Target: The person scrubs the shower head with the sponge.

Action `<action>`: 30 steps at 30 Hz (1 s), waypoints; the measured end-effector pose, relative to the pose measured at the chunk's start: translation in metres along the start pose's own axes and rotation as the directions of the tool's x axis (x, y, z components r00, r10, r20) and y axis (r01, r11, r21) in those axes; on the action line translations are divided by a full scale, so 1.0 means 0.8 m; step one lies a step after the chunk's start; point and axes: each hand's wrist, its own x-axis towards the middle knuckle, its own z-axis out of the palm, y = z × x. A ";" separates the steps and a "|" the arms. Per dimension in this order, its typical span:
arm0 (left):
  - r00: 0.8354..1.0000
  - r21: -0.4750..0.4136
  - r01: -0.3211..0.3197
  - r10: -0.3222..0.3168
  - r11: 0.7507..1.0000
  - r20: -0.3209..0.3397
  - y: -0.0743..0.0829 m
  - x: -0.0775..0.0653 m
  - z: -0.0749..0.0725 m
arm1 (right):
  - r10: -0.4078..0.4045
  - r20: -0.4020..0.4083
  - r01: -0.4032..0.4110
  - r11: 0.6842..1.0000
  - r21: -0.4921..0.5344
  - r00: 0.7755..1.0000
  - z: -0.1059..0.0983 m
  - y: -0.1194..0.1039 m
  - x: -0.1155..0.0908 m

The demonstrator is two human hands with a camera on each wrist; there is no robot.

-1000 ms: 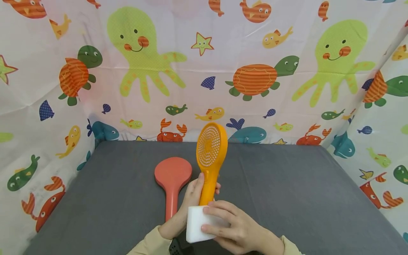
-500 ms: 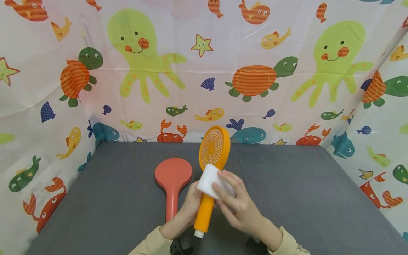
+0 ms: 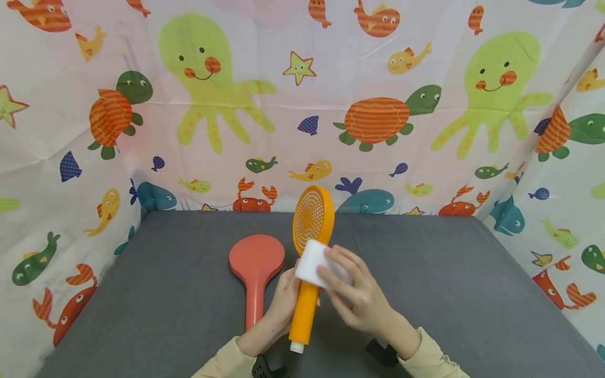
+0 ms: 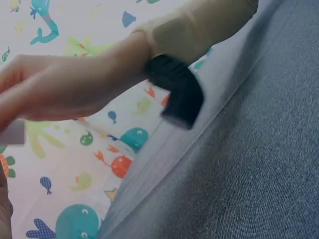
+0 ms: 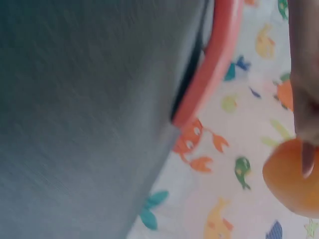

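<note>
My left hand (image 3: 282, 299) grips an orange handheld shower head (image 3: 304, 317) around its neck and upper handle. The perforated round face tilts toward the left, and a white fitting (image 3: 296, 347) shows at the handle's lower end. Across the neck lies a white block-shaped sponge (image 3: 313, 264), pinched by the fingers of my right hand (image 3: 361, 296). In the left wrist view the right hand (image 4: 60, 89) holds the sponge (image 4: 12, 134), cut off by the frame edge. The right wrist view catches the back of the shower head (image 5: 291, 179) with a finger lying on it.
A coral-red paddle-shaped object (image 3: 257, 257) lies on the grey cloth-covered table (image 3: 425, 273), left of my hands, its handle partly behind the left forearm. A curtain (image 3: 293, 115) printed with sea animals stands behind and at both sides.
The sponge and my right hand have moved from the handle's lower end up to the neck, uncovering the white fitting. Lately the shower head has shifted slightly left.
</note>
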 end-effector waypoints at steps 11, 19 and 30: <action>0.998 -0.037 0.065 -0.065 0.997 -0.012 0.008 0.002 0.002 | -0.069 0.084 0.062 0.995 0.081 0.994 -0.003 -0.020 -0.009; 0.990 -0.058 0.025 -0.017 0.998 0.139 0.015 0.004 0.008 | -0.304 0.223 0.286 0.952 0.107 0.926 -0.005 -0.036 -0.018; 0.995 0.051 0.082 -0.085 0.995 0.057 -0.002 0.001 0.000 | -0.048 -0.125 0.021 0.978 -0.206 0.991 0.000 0.004 0.003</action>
